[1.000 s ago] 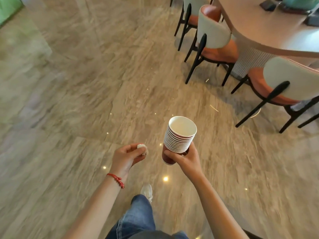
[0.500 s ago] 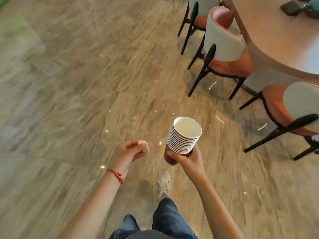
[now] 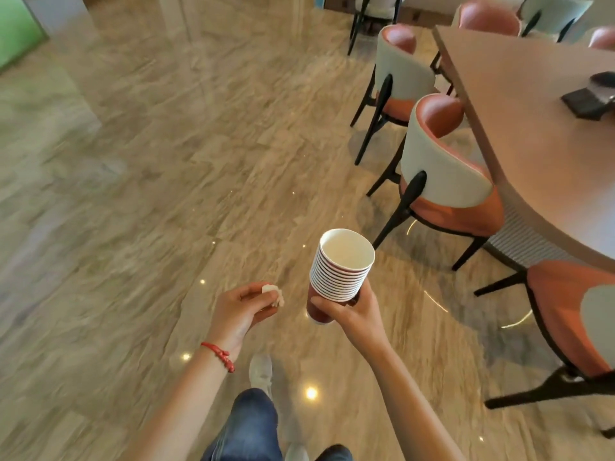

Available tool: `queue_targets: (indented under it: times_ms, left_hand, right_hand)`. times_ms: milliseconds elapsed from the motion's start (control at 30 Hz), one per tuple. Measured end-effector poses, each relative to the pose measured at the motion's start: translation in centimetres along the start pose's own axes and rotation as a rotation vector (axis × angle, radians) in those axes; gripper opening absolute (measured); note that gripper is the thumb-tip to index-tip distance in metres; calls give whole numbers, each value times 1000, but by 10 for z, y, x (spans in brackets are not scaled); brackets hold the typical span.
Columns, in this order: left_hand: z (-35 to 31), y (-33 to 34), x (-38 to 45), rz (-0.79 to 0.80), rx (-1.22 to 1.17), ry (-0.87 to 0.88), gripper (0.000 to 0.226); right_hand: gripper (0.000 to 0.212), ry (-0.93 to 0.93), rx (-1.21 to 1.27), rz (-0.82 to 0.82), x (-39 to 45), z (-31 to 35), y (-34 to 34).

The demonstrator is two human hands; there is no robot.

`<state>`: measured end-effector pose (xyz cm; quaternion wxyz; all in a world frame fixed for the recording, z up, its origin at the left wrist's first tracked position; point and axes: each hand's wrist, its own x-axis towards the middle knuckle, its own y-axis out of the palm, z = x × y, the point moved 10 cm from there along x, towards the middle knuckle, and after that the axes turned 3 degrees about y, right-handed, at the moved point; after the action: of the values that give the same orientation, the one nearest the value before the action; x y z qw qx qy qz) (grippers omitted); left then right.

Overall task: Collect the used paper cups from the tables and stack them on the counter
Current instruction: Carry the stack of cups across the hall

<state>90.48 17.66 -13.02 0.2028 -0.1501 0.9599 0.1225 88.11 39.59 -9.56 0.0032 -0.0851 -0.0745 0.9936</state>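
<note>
A stack of paper cups (image 3: 339, 274), white-rimmed with dark red sides, stands tilted slightly in your right hand (image 3: 352, 311), held in the air above the floor near the middle of the scene. Your fingers curl round the lowest cups, thumb across the near side, the mouth of the top cup open and white inside. Just left of it, your left hand (image 3: 243, 311) pinches a small crumpled white scrap (image 3: 273, 294) between thumb and curled fingers; the two hands are apart, not touching. A red cord bracelet (image 3: 219, 356) circles your left wrist. Below the hands, your blue jeans (image 3: 249, 427) and a pale shoe (image 3: 261, 372) show over the polished beige stone floor (image 3: 149, 194), which carries bright reflections of ceiling lights. To the right, a brown table (image 3: 532, 134) curves away toward the far side, with dark flat items (image 3: 585, 103) lying on its right part; what they are cannot be told. Chairs with white backs and orange seats ring the table, the nearest full one (image 3: 442, 181) just beyond the cups. A green panel (image 3: 16, 28) shows at far left.
</note>
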Motion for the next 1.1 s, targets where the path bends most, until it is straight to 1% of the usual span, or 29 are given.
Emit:
queue_targets:
  times_ms: [167,300,467,600,800,1100]
  left_hand:
    - [-43,17,110,13,0,17,13]
    - [-83,26,199,5,-5,5,12]
    - [-146,42,297,30,-7,28,10]
    - [-171,70,364,62,5,-1,10]
    - [-198,123,486,57,8,-30,11]
    - [-283,210,665,35,7,2,11]
  right_hand:
    - [56,-20,-20,-1,113,18,22]
    - [63,0,2,9,203,32,48]
    - [60,18,-8,8,310,55,65]
    - [59,21,-11,-11,387,67,64]
    - [59,26,-20,-8,520,76,59]
    - [61,32,23,32,738,124,34]
